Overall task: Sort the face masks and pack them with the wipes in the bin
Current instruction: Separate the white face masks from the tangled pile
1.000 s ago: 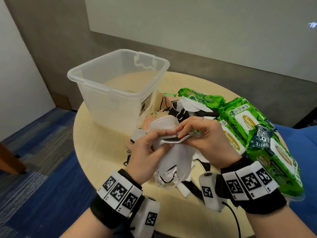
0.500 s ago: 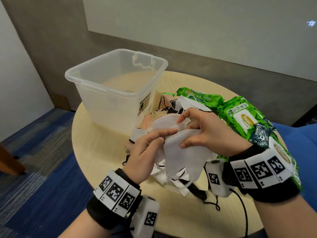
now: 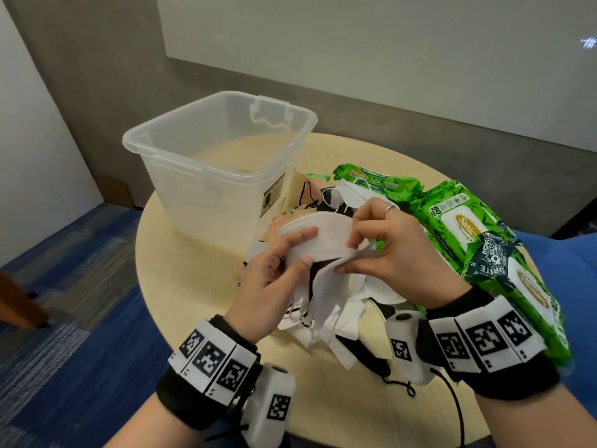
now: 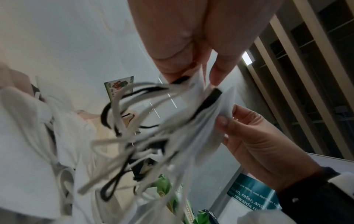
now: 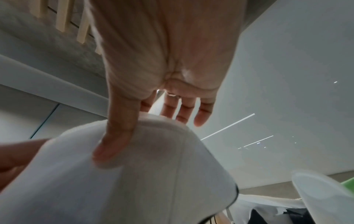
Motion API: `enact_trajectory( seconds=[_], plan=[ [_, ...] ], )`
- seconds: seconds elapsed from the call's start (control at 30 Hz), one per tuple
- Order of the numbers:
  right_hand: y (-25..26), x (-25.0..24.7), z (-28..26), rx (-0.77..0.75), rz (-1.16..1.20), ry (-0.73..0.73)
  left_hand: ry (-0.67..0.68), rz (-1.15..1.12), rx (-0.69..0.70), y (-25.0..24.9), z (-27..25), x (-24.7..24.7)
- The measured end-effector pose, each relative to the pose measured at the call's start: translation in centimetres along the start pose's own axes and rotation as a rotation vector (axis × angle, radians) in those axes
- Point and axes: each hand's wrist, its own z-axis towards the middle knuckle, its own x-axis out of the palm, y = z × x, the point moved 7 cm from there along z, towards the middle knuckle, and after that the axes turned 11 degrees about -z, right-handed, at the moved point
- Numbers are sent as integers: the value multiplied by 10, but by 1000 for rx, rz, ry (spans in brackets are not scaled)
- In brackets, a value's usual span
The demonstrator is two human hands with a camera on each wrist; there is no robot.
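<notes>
Both hands hold a bunch of white face masks [image 3: 323, 240] above the round table. My left hand [image 3: 274, 270] grips the stack from the left, thumb on its near edge. My right hand [image 3: 381, 253] pinches the top white mask [image 5: 153, 174] between thumb and forefinger. Ear loops [image 4: 134, 128], white and black, dangle below the stack. More masks [image 3: 323, 202], white, black and beige, lie in a pile on the table under the hands. The clear plastic bin [image 3: 206, 169] stands at the back left and looks empty. Green wipe packs [image 3: 468, 227] lie to the right.
The round light-wood table [image 3: 193, 286] carries everything; its near and left edges drop to blue carpet [image 3: 80, 318]. A grey wall [image 3: 97, 76] rises behind the bin. A blue surface [image 3: 575, 260] shows past the wipes on the right.
My right hand has shifted its grip along the stack's upper edge and now pinches the top mask. The stack has turned flatter and risen slightly. The left hand keeps holding it.
</notes>
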Motion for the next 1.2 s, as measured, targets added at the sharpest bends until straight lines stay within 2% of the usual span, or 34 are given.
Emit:
enact_trajectory(
  seconds=[0.07,0.2,0.3,0.4,0.53,0.63,0.73,0.8,0.87,0.93,1.0,1.1,1.2],
  plan=[
    [1,-1,-2,5,63,49,-13,-27,-13,1,0,-3],
    [3,4,-2,59,375,227,16,-19,-13,3,-1,0],
    [1,10,4,102,462,184,74,-94,20,0,-5,11],
    [-2,16,6,116,386,138,77,-45,78,-5,-7,18],
    [-3,18,8,105,235,109,34,135,124,-1,-6,17],
    [-3,17,6,96,62,1,2,130,145,-1,-5,14],
    [-14,23,-1,163,-18,-63,-51,137,173,-1,-4,9],
    [-23,33,-7,259,159,26,-99,122,172,1,-2,3],
    [-30,45,-12,349,489,120,-149,126,159,6,0,-4],
    [-32,47,-14,385,687,129,-176,138,121,12,0,-8],
    [-32,41,-13,361,653,109,-174,136,86,16,1,-10],
    [-29,32,-8,282,427,147,-142,155,67,13,4,-13],
    [-20,28,-4,196,228,223,-14,288,89,3,7,-6]
  ],
)
